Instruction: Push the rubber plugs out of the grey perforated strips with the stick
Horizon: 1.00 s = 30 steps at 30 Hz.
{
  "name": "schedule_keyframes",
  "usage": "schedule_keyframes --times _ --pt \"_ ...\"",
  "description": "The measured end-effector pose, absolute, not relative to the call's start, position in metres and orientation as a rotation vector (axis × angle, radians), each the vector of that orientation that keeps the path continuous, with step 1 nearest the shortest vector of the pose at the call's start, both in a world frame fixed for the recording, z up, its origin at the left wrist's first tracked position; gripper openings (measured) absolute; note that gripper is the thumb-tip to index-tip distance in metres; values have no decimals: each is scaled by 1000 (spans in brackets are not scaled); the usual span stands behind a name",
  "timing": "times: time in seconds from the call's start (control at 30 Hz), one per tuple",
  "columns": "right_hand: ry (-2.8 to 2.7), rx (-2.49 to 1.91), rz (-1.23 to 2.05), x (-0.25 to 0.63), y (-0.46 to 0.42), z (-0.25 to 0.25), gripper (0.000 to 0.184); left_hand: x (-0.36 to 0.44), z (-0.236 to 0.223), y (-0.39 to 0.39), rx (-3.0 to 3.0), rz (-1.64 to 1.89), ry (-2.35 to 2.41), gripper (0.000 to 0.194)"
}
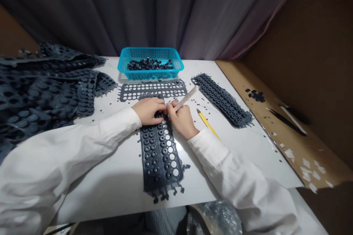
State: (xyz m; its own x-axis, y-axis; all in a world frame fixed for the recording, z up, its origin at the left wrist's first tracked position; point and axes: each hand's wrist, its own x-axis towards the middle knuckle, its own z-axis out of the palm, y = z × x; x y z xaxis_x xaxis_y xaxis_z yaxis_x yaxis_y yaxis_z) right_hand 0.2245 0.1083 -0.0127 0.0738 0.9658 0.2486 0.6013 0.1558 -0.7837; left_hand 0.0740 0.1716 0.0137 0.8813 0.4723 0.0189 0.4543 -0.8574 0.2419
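Left hand (147,112): rests palm down on the far end of the black rubber keypad sheet (160,154), with the left fingers (160,107) curled tightly against it and turned toward the right hand. Whether they pinch anything is hidden.

Right hand (182,120): the right fingers (172,108) grasp a slim white-handled tool (187,98) in a pen-like hold, with the handle slanting away from the body. Its working end is hidden among the fingers.

Hand placement: both hands work close together, with the fingertips nearly touching. That short, braced position gives the tool steady support right beside the left fingers.

Keypad sheet: lies flat on the white tabletop (110,194), directly toward the body from the fingers. Rows of black rings cover it, and some openings along one side show white through them.

Beyond the fingers: a punched sheet with open holes (153,90) lies just past them. Farther on, a blue plastic basket (129,54) holds loose black rubber pieces (150,64).

Right of the fingers: a yellow craft knife (208,125) lies close by on the tabletop. Past it lies another ringed rubber sheet (222,99).

Left of the fingers: a large heap of black rubber sheets (35,88) overlaps the tabletop's edge.

Far right of the fingers: a tan board (275,128) carries black tweezers (286,122) and white scraps (306,165).
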Motion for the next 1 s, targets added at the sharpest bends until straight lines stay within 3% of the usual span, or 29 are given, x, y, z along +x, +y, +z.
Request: schedule_keyframes --times 0.33,0.73,1.0 --pt "-1720 -1634 357 219 108 -16 33 73 9 171 2782 159 671 14" --pt "-1704 -1601 322 220 107 -22 31 89 27 165 2992 -107 693 17" --pt "-1721 -1592 330 220 107 -22 28 67 -3 161 2820 331 852 19"
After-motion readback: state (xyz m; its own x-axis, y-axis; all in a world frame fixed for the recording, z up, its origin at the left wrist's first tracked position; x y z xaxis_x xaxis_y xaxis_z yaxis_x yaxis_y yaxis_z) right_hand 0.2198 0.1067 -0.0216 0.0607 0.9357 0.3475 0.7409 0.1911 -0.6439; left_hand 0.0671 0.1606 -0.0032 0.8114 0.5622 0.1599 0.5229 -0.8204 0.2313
